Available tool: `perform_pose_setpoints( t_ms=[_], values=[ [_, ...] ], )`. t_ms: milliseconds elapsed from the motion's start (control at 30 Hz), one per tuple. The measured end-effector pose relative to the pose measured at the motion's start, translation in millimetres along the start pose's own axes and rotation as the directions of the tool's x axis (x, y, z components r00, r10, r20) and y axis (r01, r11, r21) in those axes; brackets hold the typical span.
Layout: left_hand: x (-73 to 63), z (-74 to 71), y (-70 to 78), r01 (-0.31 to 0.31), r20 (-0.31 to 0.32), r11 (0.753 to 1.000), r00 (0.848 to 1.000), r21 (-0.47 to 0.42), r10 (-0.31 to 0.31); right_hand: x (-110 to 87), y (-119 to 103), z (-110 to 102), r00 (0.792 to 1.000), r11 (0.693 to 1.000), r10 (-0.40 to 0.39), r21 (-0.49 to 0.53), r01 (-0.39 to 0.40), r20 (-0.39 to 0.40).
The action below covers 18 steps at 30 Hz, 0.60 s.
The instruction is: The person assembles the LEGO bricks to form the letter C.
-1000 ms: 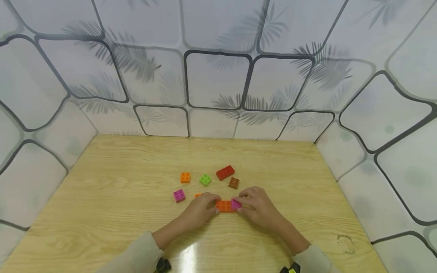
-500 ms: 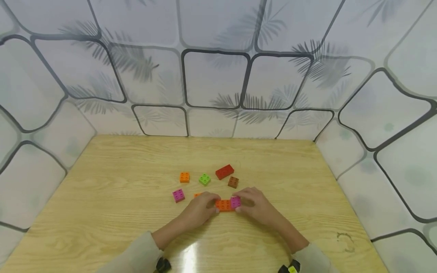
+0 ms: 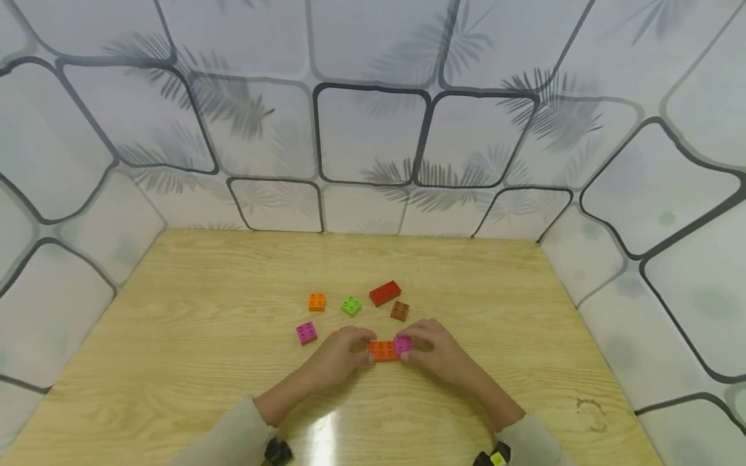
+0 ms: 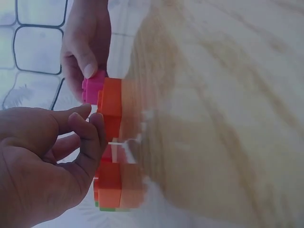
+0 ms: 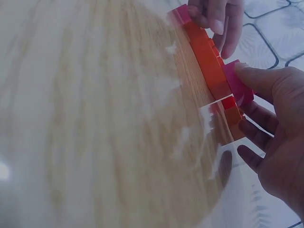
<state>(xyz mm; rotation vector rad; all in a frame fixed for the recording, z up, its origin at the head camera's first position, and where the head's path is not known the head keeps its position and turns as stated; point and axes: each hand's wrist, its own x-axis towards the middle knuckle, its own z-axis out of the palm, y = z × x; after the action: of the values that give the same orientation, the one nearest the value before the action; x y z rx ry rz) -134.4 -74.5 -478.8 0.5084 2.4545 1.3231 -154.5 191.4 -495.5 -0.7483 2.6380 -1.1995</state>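
- Pink brick sat over the right end of the long orange brick, which ran left to right between both hands.
- Right hand was the closer one, angled inward, thumb and fingertips pinching that pink brick.
- Left hand curled at the orange's left end, probably gripping it, but the knuckles kinda blocked the view.

Left hand and right hand face each other

In the head view, the left forearm runs from lower left and the right forearm from lower right, both slanting toward lower middle. Each hand is set in a pinch. In the right wrist view, the lower fingers of the right hand spread apart.
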Motion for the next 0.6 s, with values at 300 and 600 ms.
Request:
perform_pose_setpoints(
  t_ms=[300, 600],
  values=[
    [-8.5, -17.1, -7.3, 0.053, -0.061, 0.997, 0.997, -0.063, -0.057, 0.1, -2.6, -0.4, 0.999, 0.999, 0.032, 0.030, -0.033, 0.015],
    [-15.6, -29.8, -13.6, 0.097, -0.160, 0.993, 0.981, -0.073, -0.108, -0.8, -4.0, -2.2, 0.999, 0.998, 0.036, 0.044, -0.037, 0.029]
  ],
)
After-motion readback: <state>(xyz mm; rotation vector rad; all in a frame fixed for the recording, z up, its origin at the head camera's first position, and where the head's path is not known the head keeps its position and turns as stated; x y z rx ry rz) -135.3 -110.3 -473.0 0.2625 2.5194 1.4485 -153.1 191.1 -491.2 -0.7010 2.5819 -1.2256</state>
